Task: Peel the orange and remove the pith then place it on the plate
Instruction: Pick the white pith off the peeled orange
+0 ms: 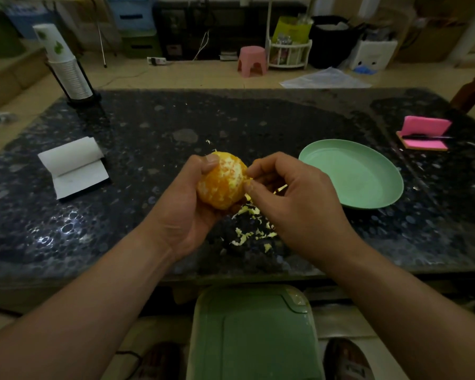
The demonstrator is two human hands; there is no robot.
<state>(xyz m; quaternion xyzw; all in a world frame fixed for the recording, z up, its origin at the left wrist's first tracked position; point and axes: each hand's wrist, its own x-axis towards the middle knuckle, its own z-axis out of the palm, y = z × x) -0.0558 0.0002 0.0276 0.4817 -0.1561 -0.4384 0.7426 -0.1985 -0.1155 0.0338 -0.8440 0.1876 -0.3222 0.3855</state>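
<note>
Orange and patchy white, the peeled orange (222, 180) sits gripped in the left hand (187, 212) above the dark speckled counter (148, 127). The right hand (294, 198) pinches pith (248, 182) at its right side. Pith scraps (247, 234) lie beneath; the green plate (354, 171) rests near the right hand.

The dark speckled desk (154, 127) is carrying a green plate (351, 174) right of centre, pale pith scraps (247, 234) lying scattered just left of it, an open white notepad (74, 168) at the left, a cup stack (66, 69) standing far left, a pink pad (425, 127) sitting far right
</note>
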